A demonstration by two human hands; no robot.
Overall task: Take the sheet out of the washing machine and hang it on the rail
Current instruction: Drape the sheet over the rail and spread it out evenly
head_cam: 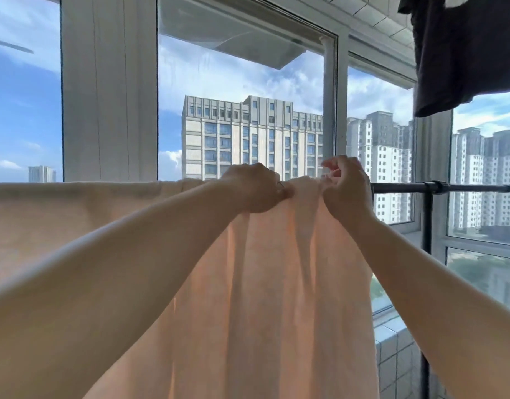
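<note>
Forearms: two bare arms reach up and forward from the lower corners, converging at the top of the cloth.
Left hand (pixel 255 191): knuckles up, fingers curled down over the gathered top edge of the cloth, gripping it at the bar.
Right hand (pixel 347 190): just beside the left, thumb and fingers pinching a bunched fold of the same edge; upper fingers bent, lifted slightly above the bar.
Pale peach cotton sheet (pixel 276 283): draped over the rail, hanging down in long soft folds, backlit; spread flat along the bar to the left, bunched between the hands.
Black metal drying rail (pixel 438 188): horizontal, bare only to the right of the hands; black upright post (pixel 426 234) drops from it near the end.
Dark grey garment (pixel 461 53): hanging at upper right, above the rail.
White-framed window (pixel 335 110): directly behind the rail; white tiled ledge (pixel 392 349) below right.
Beyond glass: beige high-rise block (pixel 248 139), white towers right, blue sky with cloud.
</note>
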